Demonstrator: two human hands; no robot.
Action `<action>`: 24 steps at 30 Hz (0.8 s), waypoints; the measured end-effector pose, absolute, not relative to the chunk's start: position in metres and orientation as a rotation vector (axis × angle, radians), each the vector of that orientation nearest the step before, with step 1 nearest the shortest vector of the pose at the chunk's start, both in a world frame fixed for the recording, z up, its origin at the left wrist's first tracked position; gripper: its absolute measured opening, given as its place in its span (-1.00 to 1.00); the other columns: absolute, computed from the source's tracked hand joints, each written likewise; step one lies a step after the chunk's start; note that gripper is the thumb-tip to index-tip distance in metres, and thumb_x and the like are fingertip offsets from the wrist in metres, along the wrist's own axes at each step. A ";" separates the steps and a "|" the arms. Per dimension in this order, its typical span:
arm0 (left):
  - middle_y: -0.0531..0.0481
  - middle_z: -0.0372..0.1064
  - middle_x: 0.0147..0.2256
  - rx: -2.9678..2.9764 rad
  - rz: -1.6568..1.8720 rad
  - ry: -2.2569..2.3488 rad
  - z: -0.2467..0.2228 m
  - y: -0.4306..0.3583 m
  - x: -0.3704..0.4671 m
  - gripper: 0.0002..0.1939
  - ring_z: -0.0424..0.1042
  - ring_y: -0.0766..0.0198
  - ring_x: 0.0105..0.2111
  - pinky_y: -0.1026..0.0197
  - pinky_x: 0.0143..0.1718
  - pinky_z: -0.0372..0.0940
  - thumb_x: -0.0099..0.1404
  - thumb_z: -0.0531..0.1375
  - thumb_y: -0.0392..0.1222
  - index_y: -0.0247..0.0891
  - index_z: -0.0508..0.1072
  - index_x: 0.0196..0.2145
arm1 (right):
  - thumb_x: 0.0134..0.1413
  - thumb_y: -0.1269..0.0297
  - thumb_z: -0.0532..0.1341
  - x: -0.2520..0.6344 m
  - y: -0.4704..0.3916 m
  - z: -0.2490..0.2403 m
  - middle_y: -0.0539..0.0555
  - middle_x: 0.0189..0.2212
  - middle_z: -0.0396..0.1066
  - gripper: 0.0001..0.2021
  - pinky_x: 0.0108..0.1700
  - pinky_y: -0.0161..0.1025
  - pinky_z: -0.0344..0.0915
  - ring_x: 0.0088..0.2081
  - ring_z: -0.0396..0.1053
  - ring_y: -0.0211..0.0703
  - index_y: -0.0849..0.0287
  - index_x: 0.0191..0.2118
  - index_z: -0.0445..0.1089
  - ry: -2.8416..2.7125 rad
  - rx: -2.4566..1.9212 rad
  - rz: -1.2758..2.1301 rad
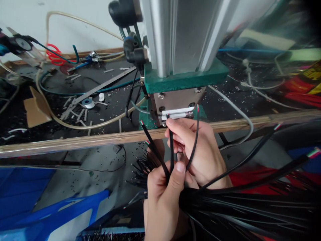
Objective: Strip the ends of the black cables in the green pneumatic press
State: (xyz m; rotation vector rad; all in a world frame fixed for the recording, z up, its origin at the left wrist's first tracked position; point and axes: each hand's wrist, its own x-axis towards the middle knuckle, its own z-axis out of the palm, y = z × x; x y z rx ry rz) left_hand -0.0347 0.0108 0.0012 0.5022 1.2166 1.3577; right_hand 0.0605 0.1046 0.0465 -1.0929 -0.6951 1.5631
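Head view, left hand: here we are with the left hand [163, 192] low at centre, its grip closed round several black cables [158, 153], thumb on top.
Right hand: just above and beside it, our right hand [200, 150] has its grip pinched, thumb and finger, near the tip of one upright black cable [171, 147].
Cable tips: we spot that pinched tip right in front of the press block [179, 97]; whether it touches, we cannot tell. Two cables lean left with red, white and green cores bare, and another curves up on the right with a red tip.
Bundle: a thick black cable bundle [240, 207] sweeps off to our right, below the right hand.
Press: up top we have a silver cylinder [184, 36] over a green plate [185, 78], with white strips [178, 111] across the block's lower front.
Worktop: on the dark worktop [112, 110], left of the press, we find a tape roll [87, 103], a metal ruler [105, 85], a bent cardboard piece [37, 108] and scattered grey scraps.
Floor side: lower left, we catch a blue plastic frame [96, 207].
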 end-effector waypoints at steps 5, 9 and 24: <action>0.03 0.51 -0.53 0.509 1.310 1.301 0.001 0.011 -0.035 -0.63 0.32 0.29 -0.54 0.24 -0.49 0.19 0.26 0.61 0.16 -0.14 0.71 -0.43 | 0.25 -0.04 0.51 0.059 0.105 0.045 -0.07 -0.63 0.37 -0.58 -0.69 -0.33 0.07 -0.67 0.22 -0.32 0.12 -0.49 0.53 -0.724 -1.112 1.565; 0.03 0.47 -0.53 0.526 1.291 1.305 0.004 0.011 -0.036 -0.55 0.28 0.29 -0.52 0.22 -0.45 0.17 0.27 0.59 0.19 -0.17 0.61 -0.50 | 0.27 0.00 0.50 0.059 0.106 0.046 -0.06 -0.62 0.37 -0.59 -0.66 -0.36 0.12 -0.64 0.24 -0.33 0.12 -0.50 0.53 -0.710 -1.117 1.554; 0.08 0.25 -0.58 0.563 1.262 1.267 0.008 0.015 -0.034 -0.46 0.07 0.34 -0.56 0.23 -0.51 0.06 0.30 0.55 0.26 -0.21 0.57 -0.52 | 0.26 -0.04 0.52 0.062 0.107 0.043 -0.05 -0.61 0.38 -0.57 -0.60 -0.37 0.18 -0.60 0.28 -0.32 0.16 -0.48 0.57 -0.803 -1.059 1.520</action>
